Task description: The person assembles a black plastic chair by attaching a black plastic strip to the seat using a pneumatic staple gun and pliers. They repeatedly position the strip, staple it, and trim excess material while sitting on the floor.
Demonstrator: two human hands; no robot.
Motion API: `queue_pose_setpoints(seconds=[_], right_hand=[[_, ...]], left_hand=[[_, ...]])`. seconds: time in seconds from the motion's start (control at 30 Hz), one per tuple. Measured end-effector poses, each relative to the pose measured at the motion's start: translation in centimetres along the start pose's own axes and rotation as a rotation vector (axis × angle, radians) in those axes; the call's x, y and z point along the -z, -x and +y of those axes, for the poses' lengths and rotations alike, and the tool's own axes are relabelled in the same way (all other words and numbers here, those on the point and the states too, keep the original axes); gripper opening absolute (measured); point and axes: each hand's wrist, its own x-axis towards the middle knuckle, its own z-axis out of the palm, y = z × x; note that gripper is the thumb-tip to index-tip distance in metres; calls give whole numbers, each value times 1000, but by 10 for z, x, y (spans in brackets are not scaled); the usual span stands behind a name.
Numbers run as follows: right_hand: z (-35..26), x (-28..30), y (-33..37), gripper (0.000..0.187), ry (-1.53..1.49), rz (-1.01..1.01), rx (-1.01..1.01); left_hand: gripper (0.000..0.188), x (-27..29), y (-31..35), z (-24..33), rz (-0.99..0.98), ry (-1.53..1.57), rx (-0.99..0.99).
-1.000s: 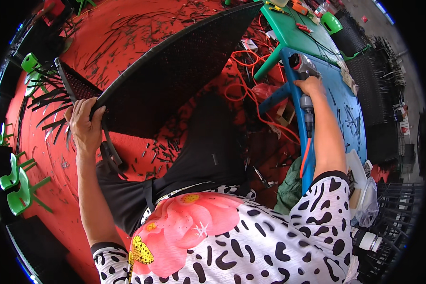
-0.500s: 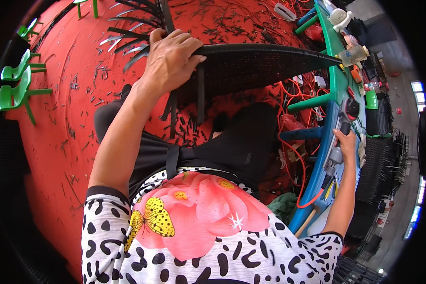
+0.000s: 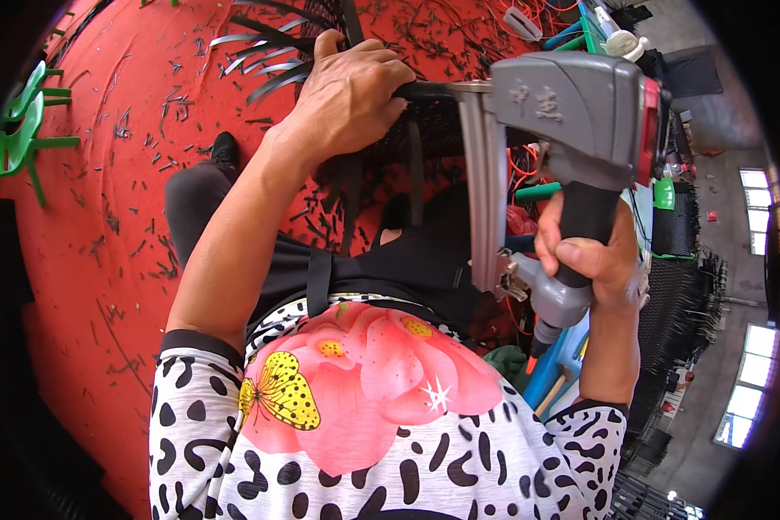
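Observation:
My left hand [image 3: 351,100] is closed round the rim of a black woven panel [image 3: 368,165], its fingers over the edge. Loose black strips [image 3: 273,43] fan out beyond it, and others hang below the rim. In my right hand [image 3: 600,251] is a grey air nail gun [image 3: 572,113], gripped by its black handle. The gun is raised in front of my chest, its nose end close to the panel's rim and hiding much of the panel's right part. Whether the nose touches the rim, I cannot tell.
Black strip scraps litter the red floor [image 3: 130,243]. Green chairs [image 3: 30,139] stand at the left. A blue bench edge [image 3: 546,373] lies beneath my right arm, with an orange air hose [image 3: 530,366] at the gun. Stacks of black woven pieces [image 3: 676,329] are at the far right.
My right hand has lifted the nail gun off the bench at the right and brought it left to the panel's rim. My left hand still grips the panel, slightly further right.

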Motion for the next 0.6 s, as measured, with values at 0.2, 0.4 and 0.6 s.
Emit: queue_pose_setpoints(seconds=[0.2,0.4,0.6], right_hand=[[-8,-19,-9,23,-31,-17,-34],[-11,-22,-13,23,0,-13,-57],[-16,-25,-13,23,63,5,-96]], left_hand=[[21,-3,1,7,37,-49,-9],[20,-7,2,8,58,-49,-9],[21,-2,0,12,19,-47,3]])
